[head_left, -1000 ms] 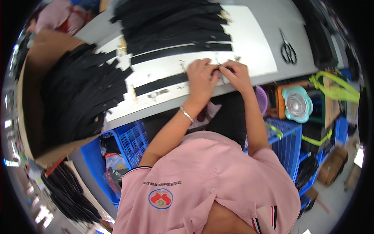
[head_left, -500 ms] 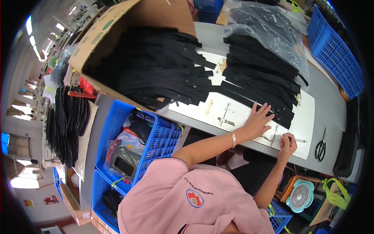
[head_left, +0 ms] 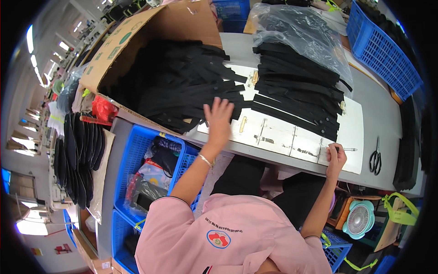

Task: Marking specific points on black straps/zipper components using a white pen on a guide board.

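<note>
At the far left, a bundle of long, curved black pieces with pale edges (head_left: 80,155) hangs beside the table; next to it a blue plastic lattice basket (head_left: 125,164) holds bagged goods below the table's near edge; above the basket, an open brown cardboard box (head_left: 109,59) lies on its side, with a heap of flat black fabric strips (head_left: 169,82) filling it and spilling from its mouth; the left hand (head_left: 220,122), a silver bracelet (head_left: 205,160) on its wrist, is over the near edge of this heap, fingers spread and blurred, and whether they touch the strips I cannot tell; to its right a white rectangular board with dark line marks (head_left: 278,132) lies on the grey table (head_left: 383,109), and a stack of overlapping black strips (head_left: 296,86) covers its far part; crumpled clear plastic sheeting (head_left: 296,23) lies beyond the stack; the right hand (head_left: 336,157) is at the board's near right part, fingers curled and close together, though what they pinch, if anything, I cannot tell; farther right, black-handled scissors (head_left: 375,160) lie on the table; below the table is a round turquoise fan (head_left: 358,219).
</note>
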The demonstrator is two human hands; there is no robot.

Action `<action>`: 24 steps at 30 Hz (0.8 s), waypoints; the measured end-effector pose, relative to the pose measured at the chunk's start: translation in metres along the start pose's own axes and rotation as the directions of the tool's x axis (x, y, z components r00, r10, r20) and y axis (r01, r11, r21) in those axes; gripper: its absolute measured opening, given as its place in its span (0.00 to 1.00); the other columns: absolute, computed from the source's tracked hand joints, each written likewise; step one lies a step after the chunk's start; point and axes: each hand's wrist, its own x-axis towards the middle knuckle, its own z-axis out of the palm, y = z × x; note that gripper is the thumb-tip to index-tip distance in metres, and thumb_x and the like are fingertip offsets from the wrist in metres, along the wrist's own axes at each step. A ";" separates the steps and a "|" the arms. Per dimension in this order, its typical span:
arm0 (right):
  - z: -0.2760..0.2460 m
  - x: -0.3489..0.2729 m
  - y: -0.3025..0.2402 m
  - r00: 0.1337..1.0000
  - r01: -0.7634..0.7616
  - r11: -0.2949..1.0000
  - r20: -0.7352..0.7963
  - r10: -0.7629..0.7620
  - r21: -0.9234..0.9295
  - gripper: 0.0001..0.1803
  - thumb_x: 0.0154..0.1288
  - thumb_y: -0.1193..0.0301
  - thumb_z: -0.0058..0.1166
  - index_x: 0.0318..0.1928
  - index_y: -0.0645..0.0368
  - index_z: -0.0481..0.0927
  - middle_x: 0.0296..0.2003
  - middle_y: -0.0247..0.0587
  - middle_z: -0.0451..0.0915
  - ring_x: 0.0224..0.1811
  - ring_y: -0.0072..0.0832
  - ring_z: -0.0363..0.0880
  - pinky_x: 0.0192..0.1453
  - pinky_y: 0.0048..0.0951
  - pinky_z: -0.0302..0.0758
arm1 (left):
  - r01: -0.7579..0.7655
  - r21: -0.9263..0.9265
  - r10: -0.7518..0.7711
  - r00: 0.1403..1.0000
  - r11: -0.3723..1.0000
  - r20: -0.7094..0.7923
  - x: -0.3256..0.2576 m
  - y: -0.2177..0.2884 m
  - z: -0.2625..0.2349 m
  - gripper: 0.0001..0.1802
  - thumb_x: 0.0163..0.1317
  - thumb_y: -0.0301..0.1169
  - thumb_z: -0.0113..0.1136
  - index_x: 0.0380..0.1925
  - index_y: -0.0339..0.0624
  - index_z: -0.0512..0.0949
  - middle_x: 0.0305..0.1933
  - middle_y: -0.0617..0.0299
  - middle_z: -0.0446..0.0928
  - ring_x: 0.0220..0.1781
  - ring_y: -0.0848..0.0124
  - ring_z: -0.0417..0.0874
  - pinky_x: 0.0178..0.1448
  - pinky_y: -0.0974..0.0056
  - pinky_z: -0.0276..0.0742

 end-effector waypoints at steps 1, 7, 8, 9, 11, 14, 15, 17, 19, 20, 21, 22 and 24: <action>0.000 0.000 -0.001 1.000 0.008 1.000 0.003 -0.008 -0.009 0.04 0.73 0.72 0.60 0.40 0.58 0.83 0.27 0.29 0.78 0.23 0.11 0.65 0.27 0.16 0.58 | 0.035 0.037 -0.037 0.998 0.999 0.050 -0.002 -0.016 -0.009 0.31 0.54 0.14 0.56 0.61 0.40 0.79 0.71 0.52 0.73 0.81 0.48 0.62 0.82 0.30 0.40; 0.002 0.000 -0.001 1.000 0.007 1.000 -0.006 -0.007 0.001 0.04 0.73 0.72 0.61 0.40 0.59 0.84 0.27 0.28 0.78 0.24 0.10 0.65 0.27 0.15 0.58 | 0.087 -0.061 -0.090 0.995 0.994 -0.048 0.010 -0.030 -0.018 0.07 0.66 0.26 0.66 0.43 0.44 0.86 0.58 0.60 0.85 0.73 0.56 0.75 0.84 0.39 0.44; 0.002 0.000 -0.002 1.000 -0.002 1.000 -0.009 0.002 0.008 0.04 0.73 0.72 0.61 0.40 0.59 0.84 0.27 0.28 0.78 0.24 0.10 0.65 0.27 0.15 0.58 | 0.083 -0.064 -0.086 0.996 0.994 -0.039 0.008 -0.025 -0.017 0.07 0.66 0.26 0.66 0.43 0.44 0.86 0.58 0.60 0.85 0.73 0.56 0.75 0.84 0.39 0.44; -0.002 0.000 0.002 1.000 -0.001 1.000 -0.002 0.001 0.004 0.05 0.73 0.72 0.61 0.43 0.59 0.85 0.27 0.28 0.79 0.24 0.10 0.65 0.27 0.15 0.59 | 0.084 -0.096 -0.093 0.990 0.992 -0.103 0.011 -0.015 -0.015 0.07 0.66 0.26 0.66 0.43 0.45 0.86 0.57 0.60 0.85 0.73 0.56 0.76 0.84 0.40 0.45; -0.001 0.000 0.003 1.000 -0.001 1.000 -0.019 0.000 -0.010 0.05 0.74 0.71 0.61 0.44 0.59 0.85 0.27 0.28 0.78 0.24 0.10 0.66 0.27 0.15 0.59 | 0.077 -0.140 -0.098 0.983 0.987 -0.155 0.016 0.013 -0.007 0.06 0.66 0.26 0.66 0.42 0.45 0.85 0.57 0.60 0.85 0.72 0.57 0.77 0.84 0.40 0.45; 0.008 -0.003 -0.009 0.999 0.045 0.998 0.022 -0.044 -0.041 0.09 0.77 0.70 0.58 0.52 0.58 0.85 0.27 0.27 0.77 0.24 0.10 0.66 0.28 0.15 0.62 | -0.067 -0.304 0.037 0.994 0.950 -0.103 0.004 0.067 0.013 0.08 0.65 0.25 0.65 0.44 0.45 0.86 0.56 0.57 0.85 0.70 0.55 0.78 0.82 0.36 0.48; 0.013 -0.005 -0.015 0.999 0.034 0.999 0.024 -0.033 -0.042 0.11 0.78 0.70 0.56 0.54 0.59 0.84 0.28 0.28 0.78 0.26 0.11 0.68 0.30 0.15 0.64 | -0.083 -0.353 0.078 0.997 0.932 -0.029 -0.002 0.088 0.023 0.09 0.66 0.25 0.64 0.44 0.45 0.86 0.57 0.56 0.84 0.70 0.55 0.78 0.81 0.35 0.48; 0.017 -0.009 -0.016 0.998 0.055 0.996 0.016 -0.054 -0.064 0.12 0.79 0.70 0.55 0.56 0.60 0.83 0.31 0.32 0.82 0.31 0.14 0.74 0.35 0.17 0.71 | -0.079 -0.461 0.147 0.983 0.884 0.113 -0.015 0.134 0.037 0.13 0.68 0.25 0.60 0.52 0.42 0.83 0.62 0.54 0.82 0.71 0.52 0.77 0.81 0.33 0.48; 0.024 -0.021 -0.018 0.997 0.077 0.984 0.004 -0.077 -0.161 0.12 0.79 0.70 0.53 0.55 0.61 0.83 0.38 0.40 0.87 0.39 0.22 0.84 0.46 0.25 0.80 | -0.109 -0.522 0.227 0.960 0.846 0.167 -0.019 0.174 0.038 0.19 0.70 0.27 0.59 0.61 0.44 0.80 0.67 0.53 0.78 0.75 0.51 0.72 0.82 0.35 0.47; 0.029 -0.029 -0.014 0.992 0.129 0.970 0.015 -0.129 -0.207 0.11 0.78 0.70 0.54 0.54 0.60 0.83 0.43 0.42 0.88 0.43 0.28 0.86 0.51 0.30 0.80 | -0.100 -0.554 0.250 0.947 0.827 0.201 -0.021 0.186 0.039 0.21 0.71 0.28 0.59 0.63 0.45 0.79 0.69 0.54 0.77 0.77 0.51 0.70 0.82 0.36 0.47; 0.041 -0.039 -0.031 0.986 0.164 0.882 0.078 -0.144 -0.442 0.11 0.75 0.71 0.56 0.54 0.58 0.84 0.46 0.42 0.88 0.48 0.35 0.86 0.55 0.35 0.80 | -0.091 -0.562 0.248 0.946 0.822 0.209 -0.021 0.190 0.040 0.21 0.71 0.28 0.59 0.63 0.45 0.79 0.69 0.54 0.77 0.77 0.51 0.70 0.82 0.36 0.47; 0.047 -0.048 -0.026 0.948 0.311 0.758 0.128 -0.291 -0.574 0.13 0.70 0.72 0.61 0.54 0.56 0.84 0.52 0.42 0.86 0.56 0.40 0.84 0.61 0.38 0.77 | -0.129 -0.553 0.290 0.933 0.823 0.213 -0.020 0.197 0.041 0.21 0.71 0.29 0.59 0.64 0.44 0.78 0.70 0.53 0.76 0.78 0.51 0.69 0.82 0.37 0.47; 0.052 -0.057 -0.018 0.851 0.515 0.568 0.303 -0.429 -0.642 0.24 0.65 0.71 0.66 0.61 0.56 0.78 0.59 0.43 0.83 0.66 0.42 0.78 0.73 0.46 0.67 | -0.209 -0.502 0.362 0.903 0.839 0.230 -0.020 0.198 0.045 0.24 0.72 0.33 0.59 0.67 0.43 0.75 0.73 0.51 0.73 0.79 0.49 0.66 0.83 0.37 0.47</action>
